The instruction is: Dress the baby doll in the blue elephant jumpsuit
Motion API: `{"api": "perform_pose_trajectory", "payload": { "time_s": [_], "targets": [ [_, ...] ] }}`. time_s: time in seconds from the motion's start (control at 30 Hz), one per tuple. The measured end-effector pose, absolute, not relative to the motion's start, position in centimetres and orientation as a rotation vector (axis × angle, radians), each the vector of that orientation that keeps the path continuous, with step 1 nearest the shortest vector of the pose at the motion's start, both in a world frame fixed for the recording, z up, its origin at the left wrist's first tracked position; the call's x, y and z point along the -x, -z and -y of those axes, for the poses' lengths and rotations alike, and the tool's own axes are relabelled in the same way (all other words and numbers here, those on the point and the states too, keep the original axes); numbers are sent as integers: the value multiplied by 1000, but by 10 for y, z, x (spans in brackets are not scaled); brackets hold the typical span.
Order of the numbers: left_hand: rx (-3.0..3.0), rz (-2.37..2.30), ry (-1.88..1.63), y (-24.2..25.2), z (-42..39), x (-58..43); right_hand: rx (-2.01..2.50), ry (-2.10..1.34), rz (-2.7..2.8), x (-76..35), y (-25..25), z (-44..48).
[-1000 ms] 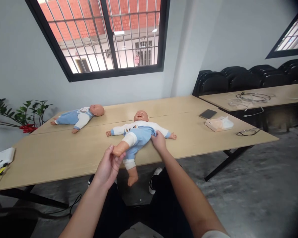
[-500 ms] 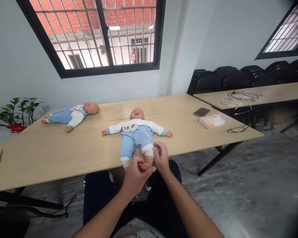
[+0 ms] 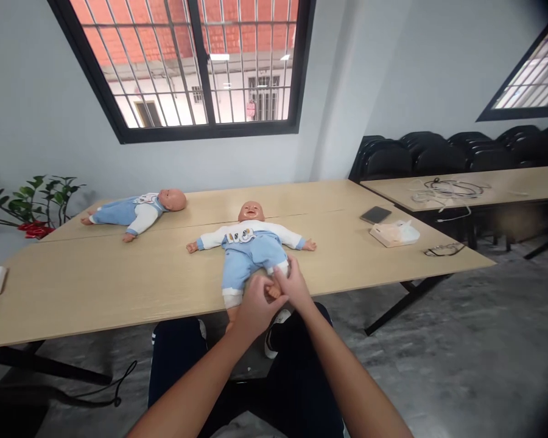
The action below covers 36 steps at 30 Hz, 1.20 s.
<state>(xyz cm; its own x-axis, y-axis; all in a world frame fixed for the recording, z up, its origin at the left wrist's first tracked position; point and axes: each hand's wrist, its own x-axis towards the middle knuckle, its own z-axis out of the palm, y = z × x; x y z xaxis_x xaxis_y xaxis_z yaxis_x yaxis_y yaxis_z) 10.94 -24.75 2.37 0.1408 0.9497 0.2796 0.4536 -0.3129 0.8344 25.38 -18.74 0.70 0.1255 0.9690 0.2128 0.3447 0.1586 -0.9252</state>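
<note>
Both hands, left hand (image 3: pixel 254 306) and right hand (image 3: pixel 293 286), close their fingers on the doll (image 3: pixel 249 246) foot, which they mostly hide.

No legible text, label, brand, number or sign is found. A small printed motif is carried on the chest of the near doll (image 3: pixel 251 246), lying at the middle of the bench (image 3: pixel 119 280) by its front edge, but it is too small and blurred to be read. A similar bib print is borne by the far doll (image 3: pixel 134 210) near the back edge, likewise unreadable. The pack (image 3: pixel 395 233) toward the right end shows no readable lettering.
</note>
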Motion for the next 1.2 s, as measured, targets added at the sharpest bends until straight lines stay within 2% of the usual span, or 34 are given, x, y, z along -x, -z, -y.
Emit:
{"api": "perform_pose_trajectory", "payload": {
  "time_s": [0.1, 0.17, 0.3, 0.4, 0.53, 0.87, 1.03, 1.2],
  "targets": [
    [-1860, -1195, -936, -33, 254, -102, 1400, -790, 1470, -264, -12, 179],
    [-1913, -1177, -942, -42, 257, -91, 1407, -794, 1503, -275, -15, 173],
    [-2006, -1541, -1243, -42, 250, -57, 1484, -770, 1504, -289, -17, 164],
    [-1828, -1744, -1174, -26, 239, -37, 1525, -748, 1508, -285, -18, 163],
    [-1649, -1672, -992, -8, 224, -37, 1590, -690, 1521, -270, -19, 165],
    [-1467, -1490, -1203, 0, 176, -43, 1804, -434, 1647, -231, -23, 171],
    [-1258, -1340, -1320, 8, 161, -18, 1695, -512, 1613, -233, -19, 173],
    [-1039, -1450, -1414, 8, 103, 3, 1507, -535, 1439, -243, -7, 164]
  ]
}}
